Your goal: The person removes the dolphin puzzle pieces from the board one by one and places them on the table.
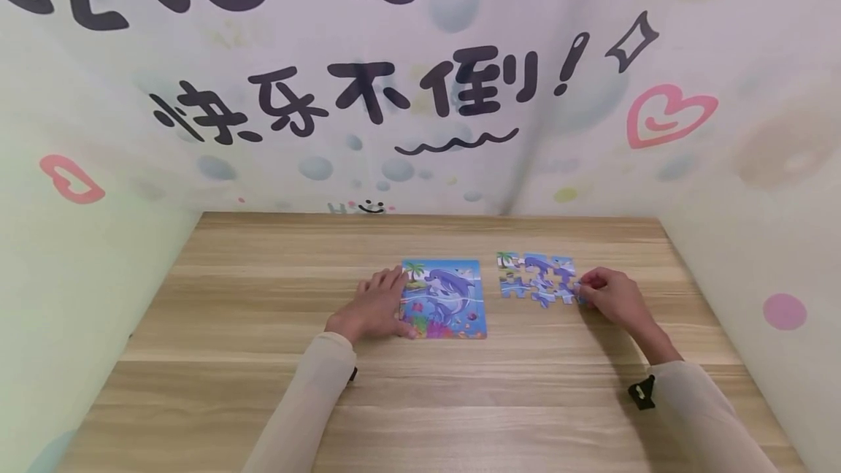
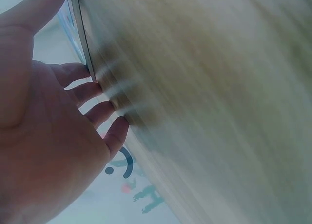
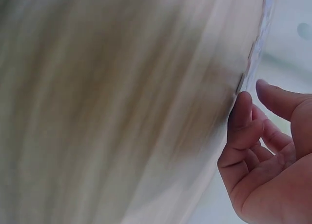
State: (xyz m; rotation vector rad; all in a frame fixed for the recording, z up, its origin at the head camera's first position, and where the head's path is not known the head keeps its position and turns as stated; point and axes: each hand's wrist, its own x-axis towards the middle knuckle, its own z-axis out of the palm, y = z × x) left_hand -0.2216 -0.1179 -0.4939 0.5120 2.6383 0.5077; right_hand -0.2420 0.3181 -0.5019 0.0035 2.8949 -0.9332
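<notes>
A square dolphin picture board (image 1: 444, 299) lies flat on the wooden table. My left hand (image 1: 376, 306) rests at its left edge, thumb by the lower corner. In the left wrist view, the fingers of the left hand (image 2: 63, 121) are spread with their tips down at the tabletop. To the right lies a partly joined dolphin jigsaw puzzle (image 1: 539, 279), with gaps between some pieces. My right hand (image 1: 614, 299) pinches a small blue puzzle piece (image 1: 580, 289) at the puzzle's right edge. In the right wrist view, the right hand (image 3: 265, 155) has thumb and index fingertips close together beside the pieces.
The wood-grain table (image 1: 420, 400) ends against a white printed wall (image 1: 368, 166) with black lettering at the back. Pale walls also stand at left and right. A small black item (image 1: 642, 393) is at the right sleeve.
</notes>
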